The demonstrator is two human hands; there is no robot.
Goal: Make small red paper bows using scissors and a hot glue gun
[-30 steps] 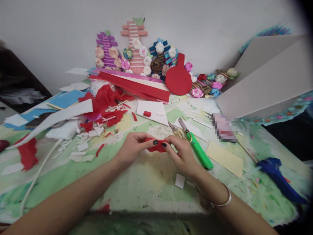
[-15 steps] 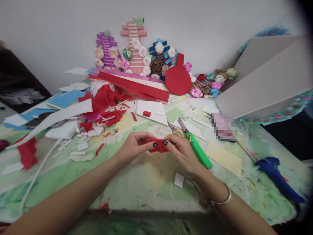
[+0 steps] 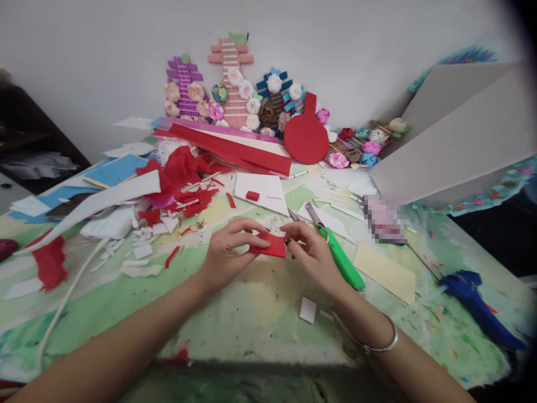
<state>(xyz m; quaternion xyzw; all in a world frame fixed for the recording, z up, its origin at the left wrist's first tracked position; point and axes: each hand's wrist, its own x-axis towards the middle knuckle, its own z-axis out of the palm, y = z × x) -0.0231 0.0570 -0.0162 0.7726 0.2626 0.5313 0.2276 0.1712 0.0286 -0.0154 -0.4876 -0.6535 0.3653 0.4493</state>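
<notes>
Between the thumb and fingers of my left hand is a small flat piece of red paper, held above the middle of the table. My right hand is at the piece's right edge, its thumb and forefinger apart and curved around the near corner; whether a fingertip touches it is hard to tell. Just beyond my right hand lie scissors and a green-handled cutter. A white card behind my hands bears a small red block and a small white strip.
Red and white paper scraps are strewn at left, near a white cable. A red guitar-shaped cutout leans at the back beside flower-decorated crafts. At right are a yellow card, a blue glue gun and a large grey board.
My right thumb and forefinger have come off the face of the red paper and spread apart at its edge. The left hand has risen slightly, and the piece now looks flatter.
</notes>
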